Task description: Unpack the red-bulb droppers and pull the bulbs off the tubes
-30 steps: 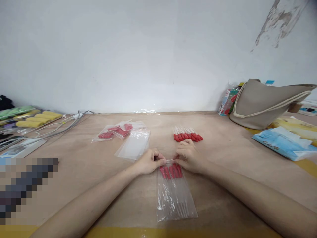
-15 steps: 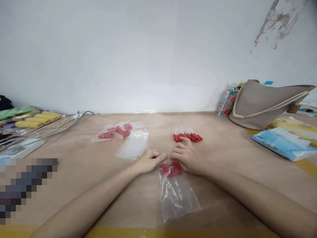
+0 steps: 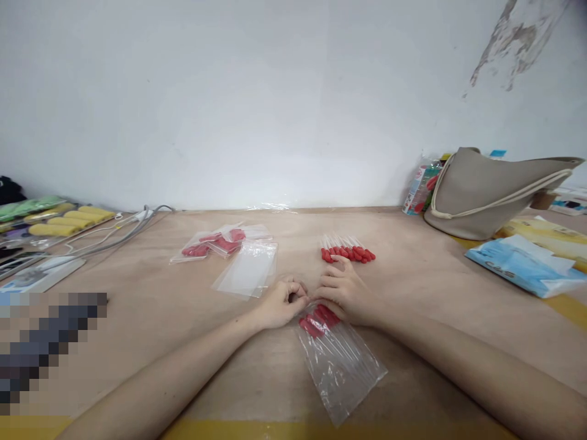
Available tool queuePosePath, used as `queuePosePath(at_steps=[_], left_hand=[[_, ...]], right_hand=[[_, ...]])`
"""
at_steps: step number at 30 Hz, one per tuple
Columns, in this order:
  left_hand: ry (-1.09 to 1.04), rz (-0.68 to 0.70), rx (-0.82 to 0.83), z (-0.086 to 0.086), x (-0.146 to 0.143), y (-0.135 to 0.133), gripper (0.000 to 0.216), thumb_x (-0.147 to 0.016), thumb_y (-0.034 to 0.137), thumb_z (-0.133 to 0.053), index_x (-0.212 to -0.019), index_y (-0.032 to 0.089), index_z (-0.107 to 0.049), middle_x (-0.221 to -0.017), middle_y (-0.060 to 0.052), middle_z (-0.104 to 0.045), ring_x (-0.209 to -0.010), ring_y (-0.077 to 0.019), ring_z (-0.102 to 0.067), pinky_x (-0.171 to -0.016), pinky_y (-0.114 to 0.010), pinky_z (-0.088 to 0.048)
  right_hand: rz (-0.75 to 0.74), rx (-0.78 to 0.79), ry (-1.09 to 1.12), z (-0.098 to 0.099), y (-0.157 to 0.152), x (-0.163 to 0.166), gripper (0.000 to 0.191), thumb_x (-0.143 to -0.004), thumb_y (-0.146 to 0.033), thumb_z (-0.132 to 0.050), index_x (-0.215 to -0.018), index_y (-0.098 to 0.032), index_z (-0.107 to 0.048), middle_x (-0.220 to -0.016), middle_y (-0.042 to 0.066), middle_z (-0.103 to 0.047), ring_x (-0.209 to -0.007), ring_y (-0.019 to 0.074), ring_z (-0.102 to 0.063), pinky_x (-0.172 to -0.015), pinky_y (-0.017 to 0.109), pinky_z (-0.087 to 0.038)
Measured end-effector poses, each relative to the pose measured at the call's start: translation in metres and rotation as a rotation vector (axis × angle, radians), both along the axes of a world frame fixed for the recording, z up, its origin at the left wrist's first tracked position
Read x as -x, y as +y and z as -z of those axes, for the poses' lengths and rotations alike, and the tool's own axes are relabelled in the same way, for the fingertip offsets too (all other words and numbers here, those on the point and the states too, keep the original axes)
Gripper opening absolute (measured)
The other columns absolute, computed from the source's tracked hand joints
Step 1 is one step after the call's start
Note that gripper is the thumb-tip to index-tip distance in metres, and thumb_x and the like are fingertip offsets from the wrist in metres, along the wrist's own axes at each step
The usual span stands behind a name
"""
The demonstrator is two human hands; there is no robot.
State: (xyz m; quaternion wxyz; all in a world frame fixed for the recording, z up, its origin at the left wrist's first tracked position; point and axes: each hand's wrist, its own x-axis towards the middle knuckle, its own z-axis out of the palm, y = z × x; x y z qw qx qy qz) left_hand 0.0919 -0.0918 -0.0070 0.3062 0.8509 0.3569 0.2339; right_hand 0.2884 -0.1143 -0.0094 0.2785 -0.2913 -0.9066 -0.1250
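Note:
A clear plastic bag (image 3: 343, 373) lies on the table with its far edge between my hands. Inside it are several red-tipped sticks (image 3: 321, 321) with thin pale stems, their red ends towards my fingers. My left hand (image 3: 284, 302) pinches the bag's top edge from the left. My right hand (image 3: 343, 290) is closed on the same edge from the right, its fingertips partly hidden. Beyond the right hand, several more red-tipped sticks (image 3: 351, 252) lie in a row. Flat empty clear bags (image 3: 247, 269) lie beyond the left hand, near filled bags (image 3: 222, 241) with red contents.
On the right stand a grey bag (image 3: 486, 195) with a cord and a blue tissue pack (image 3: 518, 263). Cables (image 3: 114, 238), a white power strip (image 3: 50, 274) and yellow rolls (image 3: 68, 221) lie at the left. A wall (image 3: 293, 122) closes off the table's back.
The bag's near end has swung right and towards me, and the sticks inside have tilted. My left hand has shifted slightly right, closer to the right hand.

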Motion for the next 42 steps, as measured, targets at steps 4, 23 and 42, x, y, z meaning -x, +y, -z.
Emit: queuePosePath(at_steps=[4, 23, 42], left_hand=[[-0.027, 0.028, -0.077, -0.001, 0.001, -0.004, 0.013, -0.077, 0.017, -0.051, -0.064, 0.016, -0.053, -0.112, -0.009, -0.057, -0.11, -0.0207, -0.05, -0.09, -0.033, -0.041], [-0.041, -0.091, -0.056, 0.005, 0.002, 0.001, 0.014, -0.074, 0.011, -0.047, -0.063, 0.018, -0.049, -0.116, -0.011, -0.058, -0.119, -0.0218, -0.046, -0.094, -0.036, -0.039], [-0.027, -0.101, -0.161, 0.007, 0.024, 0.002, 0.012, -0.078, 0.019, -0.055, -0.073, 0.018, -0.066, -0.083, -0.003, -0.06, -0.074, -0.0134, -0.058, -0.067, -0.025, -0.047]], right_hand=[[0.03, 0.018, 0.011, 0.005, -0.001, 0.004, 0.016, -0.078, -0.01, -0.046, -0.077, -0.02, -0.058, -0.076, -0.001, -0.061, -0.08, 0.0151, -0.048, -0.095, 0.045, -0.022], [-0.066, 0.361, 0.076, -0.016, -0.018, 0.002, 0.011, -0.085, -0.026, -0.046, -0.092, -0.021, -0.053, -0.103, 0.004, -0.057, -0.099, 0.0177, -0.047, -0.094, 0.04, -0.026], [0.153, 0.41, 0.07, 0.0, -0.007, -0.039, 0.013, -0.082, -0.029, -0.056, -0.09, -0.02, -0.06, -0.089, 0.004, -0.059, -0.086, 0.0171, -0.052, -0.077, 0.033, -0.035]])
